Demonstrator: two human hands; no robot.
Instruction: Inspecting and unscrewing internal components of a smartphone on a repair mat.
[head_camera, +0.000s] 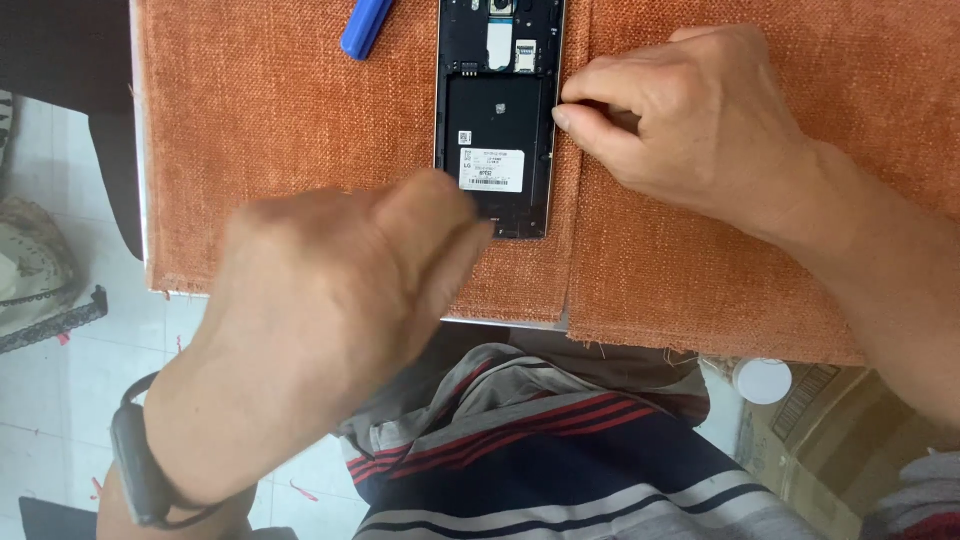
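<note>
Soft, even daylight, no glare. The left hand (330, 330) is smeared by motion blur; the opened phone (498, 110) beside it stays sharp, shadows faint.

Blue tool (366, 25) probably beside phone (497, 110)

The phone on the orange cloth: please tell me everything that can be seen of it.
The phone lies flat on the orange cloth, back side up, with its rear cover off. The inside is black plastic within a thin silver frame, with a white label and small card slots. Its top end is out of view. The right hand pinches at its right edge; the blurred left hand covers its lower left corner.
</note>
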